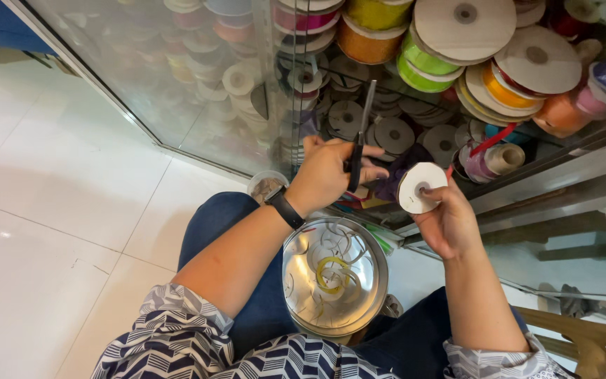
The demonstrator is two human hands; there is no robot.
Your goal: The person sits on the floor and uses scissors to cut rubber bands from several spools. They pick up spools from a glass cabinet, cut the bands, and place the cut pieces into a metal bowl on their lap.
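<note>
Head cam: L hand (324, 175) grips 1 scissors (359, 137); R hand (447, 221) holds 1 white spool (421, 187); 1 metal bowl (296, 281)

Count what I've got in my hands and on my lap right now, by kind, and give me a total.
Scissors, in the left hand: 1
White ribbon spool, in the right hand: 1
Round metal tin on the lap, ribbon scraps inside: 1
Black wristband, left wrist: 1
Total: 4

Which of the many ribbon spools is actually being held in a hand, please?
The small white spool in the right hand; the others sit stacked behind the glass.
</note>
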